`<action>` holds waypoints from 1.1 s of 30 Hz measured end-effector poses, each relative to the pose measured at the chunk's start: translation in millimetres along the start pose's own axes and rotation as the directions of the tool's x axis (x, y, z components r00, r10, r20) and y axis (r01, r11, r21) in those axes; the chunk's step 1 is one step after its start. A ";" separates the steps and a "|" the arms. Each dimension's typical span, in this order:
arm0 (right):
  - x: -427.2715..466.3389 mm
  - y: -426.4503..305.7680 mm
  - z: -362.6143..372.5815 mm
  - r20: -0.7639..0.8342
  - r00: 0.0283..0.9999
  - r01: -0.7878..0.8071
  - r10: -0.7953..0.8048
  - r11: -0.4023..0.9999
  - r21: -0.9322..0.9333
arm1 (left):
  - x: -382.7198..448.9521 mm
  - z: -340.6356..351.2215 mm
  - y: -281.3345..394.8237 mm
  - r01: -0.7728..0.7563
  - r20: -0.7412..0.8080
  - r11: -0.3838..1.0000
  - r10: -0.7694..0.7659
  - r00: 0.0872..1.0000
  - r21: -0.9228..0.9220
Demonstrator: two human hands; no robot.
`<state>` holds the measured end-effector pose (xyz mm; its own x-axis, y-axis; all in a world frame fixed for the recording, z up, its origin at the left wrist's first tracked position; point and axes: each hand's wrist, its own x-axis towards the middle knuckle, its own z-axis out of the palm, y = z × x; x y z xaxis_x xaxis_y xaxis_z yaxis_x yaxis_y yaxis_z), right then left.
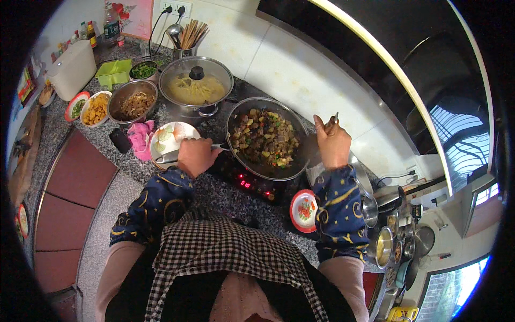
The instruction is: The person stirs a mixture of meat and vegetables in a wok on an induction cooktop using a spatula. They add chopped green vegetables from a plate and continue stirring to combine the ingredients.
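Observation:
My left hand (198, 156) is closed around the long handle (167, 157) of a dark frying pan (248, 164). Diced potato and meat with green and red bits (267, 139) fill much of the pan, which sits on an induction cooktop (225, 171) with lit red indicators. My right hand (334, 147), at the pan's right side, grips a utensil handle (336, 116). The utensil's lower end is blurred near the rim, so its kind is unclear. Below the left-hand handle lies a flower-patterned white plate (179, 131). A red-rimmed dish (295, 205) stands beside my right sleeve.
A glass-lidded pot (219, 74) stands behind left, near a steel bowl (116, 102) of brown food and a bowl of chopped greens (144, 71). A pink cloth (141, 139) lies left of the plate. The range hood (362, 52) overhangs at right; an electric kettle (388, 199) stands below it.

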<state>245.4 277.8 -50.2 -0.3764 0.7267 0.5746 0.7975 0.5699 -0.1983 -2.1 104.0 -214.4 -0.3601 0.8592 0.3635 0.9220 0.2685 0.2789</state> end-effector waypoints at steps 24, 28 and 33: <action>-15.0 44.5 -7.6 0.250 0.947 -0.002 -0.203 0.773 0.635 | 3.9 -9.3 1.6 0.005 0.091 1.000 -0.007 0.996 0.019; 7.9 88.4 82.0 0.120 0.987 -0.017 -0.103 0.685 0.728 | 4.7 -5.5 0.1 -0.023 0.039 0.999 0.024 0.999 -0.026; 12.8 61.5 127.5 0.280 0.945 -0.163 -0.171 0.498 0.852 | 4.6 -8.3 0.9 -0.016 0.030 1.000 0.016 0.999 0.006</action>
<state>229.5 371.1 -156.3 -0.6241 0.6965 0.3541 0.0567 0.4924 -0.8685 -4.2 104.6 -205.1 -0.3411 0.8761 0.3409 0.9285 0.2573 0.2678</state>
